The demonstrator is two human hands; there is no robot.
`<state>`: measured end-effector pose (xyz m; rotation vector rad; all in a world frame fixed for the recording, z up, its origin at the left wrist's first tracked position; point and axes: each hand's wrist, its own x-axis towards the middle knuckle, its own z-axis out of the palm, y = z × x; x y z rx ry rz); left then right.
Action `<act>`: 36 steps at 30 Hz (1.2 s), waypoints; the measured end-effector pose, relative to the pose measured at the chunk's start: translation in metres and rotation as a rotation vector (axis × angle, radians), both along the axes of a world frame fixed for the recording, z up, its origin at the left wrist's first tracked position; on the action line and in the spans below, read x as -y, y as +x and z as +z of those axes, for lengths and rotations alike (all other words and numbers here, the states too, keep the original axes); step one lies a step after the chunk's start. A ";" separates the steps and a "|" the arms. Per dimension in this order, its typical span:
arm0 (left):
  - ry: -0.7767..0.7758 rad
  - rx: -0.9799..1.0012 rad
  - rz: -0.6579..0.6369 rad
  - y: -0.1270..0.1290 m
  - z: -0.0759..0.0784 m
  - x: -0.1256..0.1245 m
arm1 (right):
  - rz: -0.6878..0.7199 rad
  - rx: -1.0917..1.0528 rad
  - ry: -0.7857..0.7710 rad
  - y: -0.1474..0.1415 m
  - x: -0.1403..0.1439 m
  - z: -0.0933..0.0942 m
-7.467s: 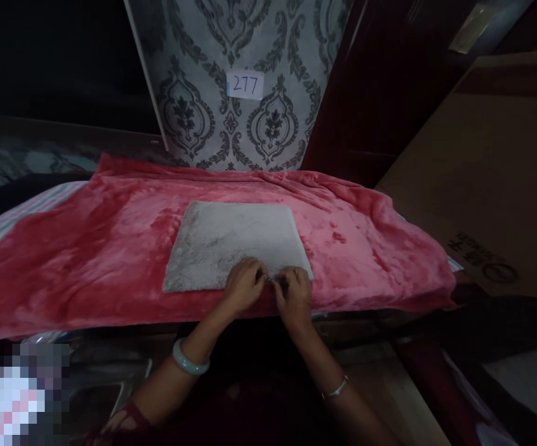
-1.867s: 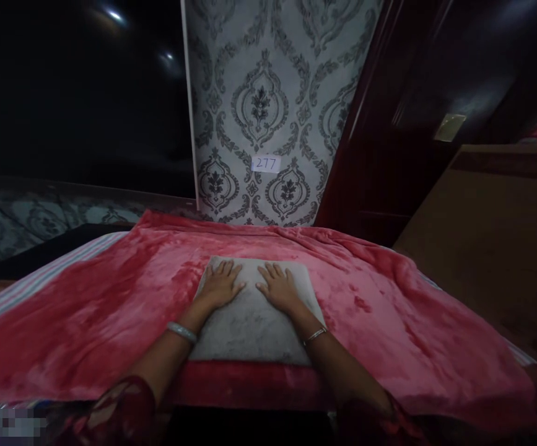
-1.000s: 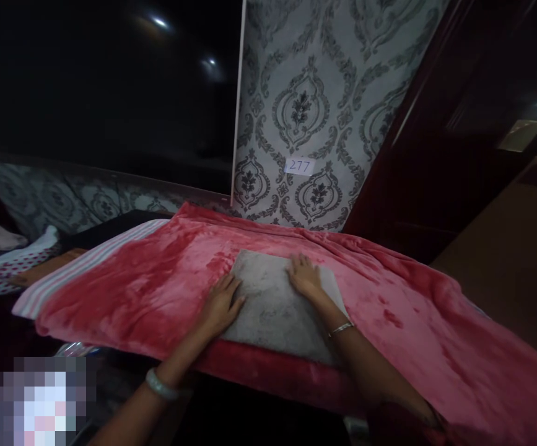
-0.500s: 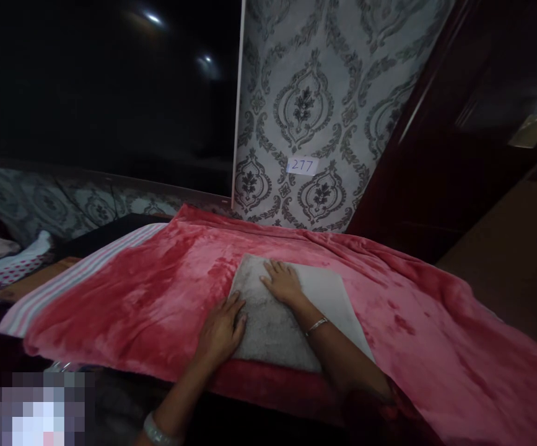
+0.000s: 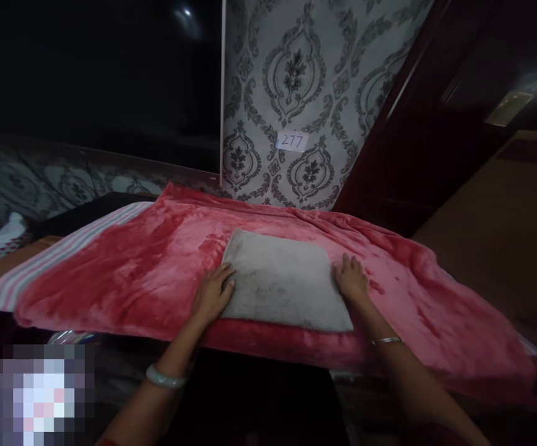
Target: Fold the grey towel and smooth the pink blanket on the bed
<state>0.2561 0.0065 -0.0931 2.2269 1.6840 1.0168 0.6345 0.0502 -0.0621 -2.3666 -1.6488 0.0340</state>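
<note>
A folded grey cloth lies flat on a red fleece blanket that covers a table. My left hand rests flat at the cloth's left edge, fingers spread and touching it. At the cloth's right edge my right hand lies flat on the blanket, fingers against the cloth. Neither hand grips anything. A pale bangle sits on my left wrist and a thin bracelet on my right.
Patterned grey wallpaper with a small label reading 277 stands behind the table. A dark wooden door is at right, a brown cardboard box beside it. Striped fabric shows under the blanket at left.
My right hand slid from the middle of the grey cloth to its right edge. My left hand stayed at the left edge. The view shifted slightly.
</note>
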 end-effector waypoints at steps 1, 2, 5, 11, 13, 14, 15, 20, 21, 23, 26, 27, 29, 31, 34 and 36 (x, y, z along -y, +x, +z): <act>-0.004 0.007 0.002 -0.001 0.003 -0.002 | 0.047 0.009 0.071 -0.014 0.005 0.006; -0.002 0.003 0.018 0.000 0.007 -0.004 | 0.134 0.017 0.128 -0.034 0.009 0.011; 0.041 -0.085 0.108 0.006 0.019 -0.007 | 0.482 0.031 0.164 -0.109 0.023 0.018; -0.058 -0.345 0.023 0.025 0.014 0.000 | 0.806 0.002 -0.042 -0.203 0.050 0.004; -0.088 -0.378 0.014 0.025 0.007 0.001 | 0.799 0.000 -0.074 -0.193 0.054 0.001; -0.093 -0.387 0.015 0.024 0.005 0.000 | 0.777 0.001 -0.078 -0.181 0.055 -0.001; -0.101 -0.395 0.017 0.024 0.005 0.000 | 0.740 0.005 -0.079 -0.166 0.057 -0.002; -0.126 -0.401 0.030 0.024 0.008 -0.003 | 0.451 0.046 -0.041 -0.078 0.075 -0.019; -0.127 -0.399 0.027 0.025 0.008 -0.003 | 0.410 0.051 -0.027 -0.064 0.080 -0.024; -0.138 -0.395 0.018 0.024 0.008 -0.002 | 0.353 0.046 -0.015 -0.042 0.091 -0.030; -0.165 -0.380 -0.004 0.018 0.012 -0.002 | 0.285 0.031 -0.049 -0.027 0.095 -0.027; -0.169 -0.371 -0.018 0.017 0.016 -0.004 | 0.268 0.035 -0.049 -0.026 0.093 -0.021; -0.154 -0.356 -0.037 0.016 0.031 -0.014 | 0.273 0.047 -0.028 -0.034 0.079 -0.005; -0.107 -0.347 -0.039 0.022 0.052 -0.032 | 0.348 0.042 -0.001 -0.051 0.054 0.014; -0.070 -0.367 -0.030 0.043 0.080 -0.069 | 0.503 -0.016 0.016 -0.088 0.010 0.038; -0.117 -0.422 -0.012 0.057 0.085 -0.090 | 0.562 -0.058 0.023 -0.112 -0.015 0.043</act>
